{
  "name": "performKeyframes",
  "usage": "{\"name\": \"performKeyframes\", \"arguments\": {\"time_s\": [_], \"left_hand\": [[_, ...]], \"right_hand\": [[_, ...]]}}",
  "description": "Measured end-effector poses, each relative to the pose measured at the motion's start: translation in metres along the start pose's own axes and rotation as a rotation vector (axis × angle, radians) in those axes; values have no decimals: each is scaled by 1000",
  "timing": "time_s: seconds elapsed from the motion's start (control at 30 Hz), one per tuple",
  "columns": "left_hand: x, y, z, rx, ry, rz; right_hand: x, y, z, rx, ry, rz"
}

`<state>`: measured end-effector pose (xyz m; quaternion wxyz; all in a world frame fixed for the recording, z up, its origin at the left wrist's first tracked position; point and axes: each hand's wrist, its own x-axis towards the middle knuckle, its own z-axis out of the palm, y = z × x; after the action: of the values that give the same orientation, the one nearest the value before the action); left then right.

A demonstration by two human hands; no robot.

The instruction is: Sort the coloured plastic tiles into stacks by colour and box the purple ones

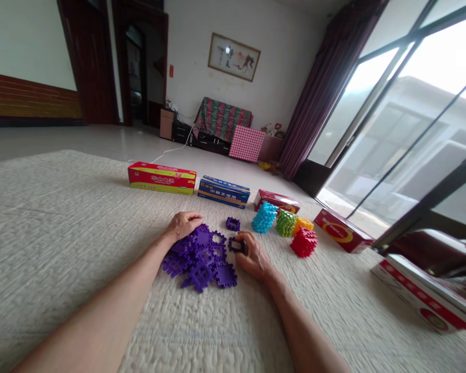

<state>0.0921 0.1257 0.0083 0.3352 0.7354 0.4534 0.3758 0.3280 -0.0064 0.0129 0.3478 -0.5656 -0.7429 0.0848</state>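
Note:
A loose pile of purple interlocking plastic tiles (204, 256) lies on the quilted cover in front of me. Some tiles are solid squares and others have cut-out middles. My left hand (184, 225) rests at the pile's far left edge, fingers stretched to the right over the tiles; the undersides of the fingers are hidden. My right hand (253, 255) is closed on a square purple tile frame (236, 245) at the pile's right side, thumb and fingers at its right edge. Just beyond it, one or more purple frames (233, 224) lie apart from the pile.
Stacks of tiles in blue (264, 217), green (286, 223), orange (303, 224) and red (304, 242) stand at right. Behind are a red-yellow box (162, 178), a blue box (223, 192) and a dark red box (276, 201). More boxes (344, 230) lie farther right.

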Motion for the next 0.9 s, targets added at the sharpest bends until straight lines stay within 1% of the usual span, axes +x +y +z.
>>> {"name": "performKeyframes", "arguments": {"time_s": [0.13,0.27,0.37,0.47,0.57,0.67,0.83,0.9], "left_hand": [[0,-1,0,1,7,0],[0,-2,0,19,35,45],[-1,-1,-1,10,32,46],[-1,0,-1,20,31,38],[0,-1,0,34,17,27],[1,-3,0,31,4,37],[2,-4,1,43,5,35],[2,-6,1,43,14,40]], "right_hand": [[0,2,-3,-21,-27,28],[0,6,-1,-39,-13,22],[-2,5,1,-41,8,30],[-6,4,2,-9,54,30],[-5,6,2,46,162,29],[9,13,4,67,258,26],[50,28,10,12,288,16],[62,33,14,-6,302,30]]}}
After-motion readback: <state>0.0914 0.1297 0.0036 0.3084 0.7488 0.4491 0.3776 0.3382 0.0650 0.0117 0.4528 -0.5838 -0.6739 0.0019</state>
